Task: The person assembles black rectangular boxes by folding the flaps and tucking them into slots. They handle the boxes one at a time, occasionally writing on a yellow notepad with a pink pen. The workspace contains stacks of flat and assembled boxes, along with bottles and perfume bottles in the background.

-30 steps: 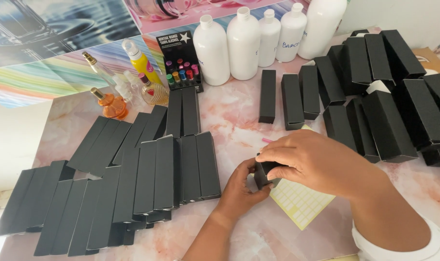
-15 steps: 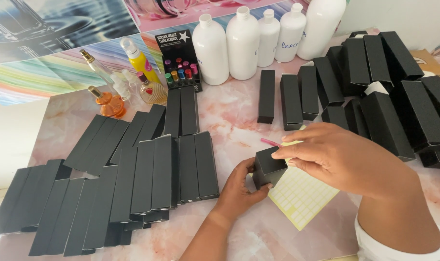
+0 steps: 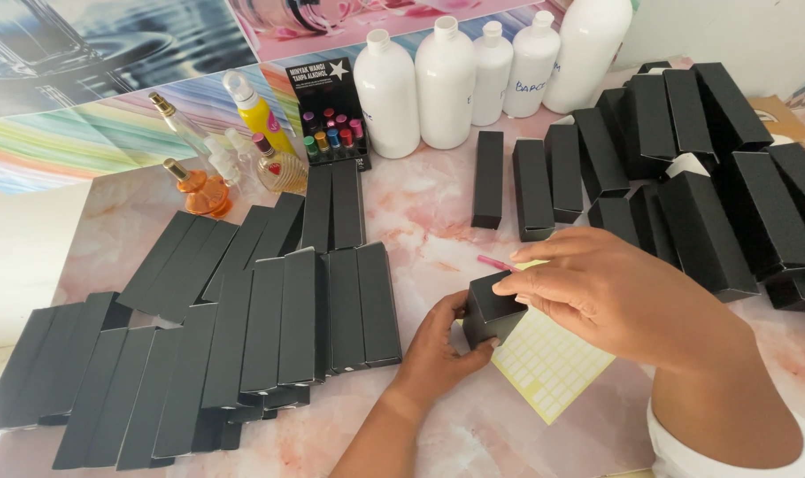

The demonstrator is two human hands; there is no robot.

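My counter point(image 3: 438, 204) is pink marble; the boxes point(image 3: 296, 310) matte black, bottles point(image 3: 442, 84) upper centre white, sticker sheet point(image 3: 548, 367) pale yellow gridded.
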